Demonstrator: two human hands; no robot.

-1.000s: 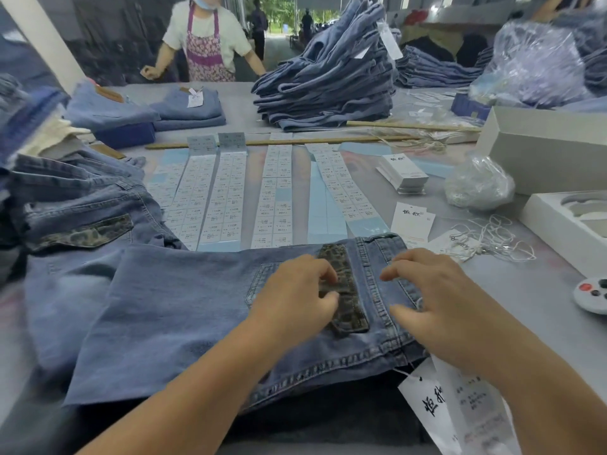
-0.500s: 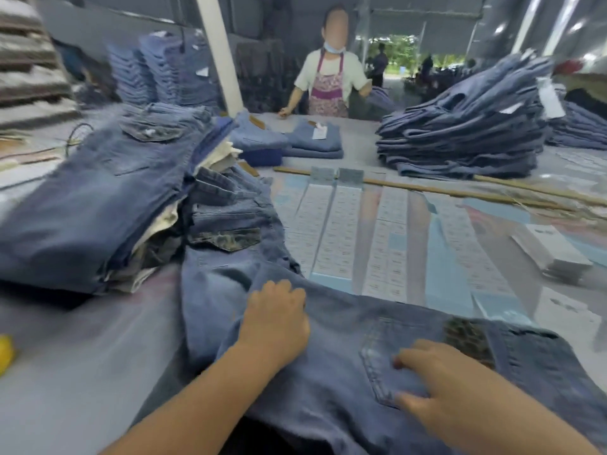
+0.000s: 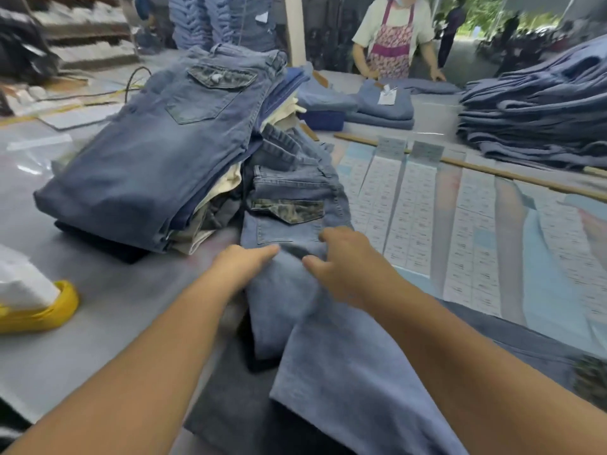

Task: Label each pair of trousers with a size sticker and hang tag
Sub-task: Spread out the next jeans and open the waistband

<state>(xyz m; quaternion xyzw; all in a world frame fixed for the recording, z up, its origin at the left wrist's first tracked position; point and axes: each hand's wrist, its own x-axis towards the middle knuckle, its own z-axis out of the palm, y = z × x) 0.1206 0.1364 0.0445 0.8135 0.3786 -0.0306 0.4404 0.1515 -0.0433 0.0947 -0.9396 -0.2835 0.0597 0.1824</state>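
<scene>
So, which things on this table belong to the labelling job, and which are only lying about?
For the job:
- jeans under both hands
- left hand and right hand on them
- sticker sheets
- stack of jeans

Lying about:
- yellow holder
- wooden stick
- plastic bag

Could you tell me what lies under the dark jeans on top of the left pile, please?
Under the dark jeans, folded edges of navy and cream garments show at the pile's right side. What fills the middle of the pile is covered.
</scene>
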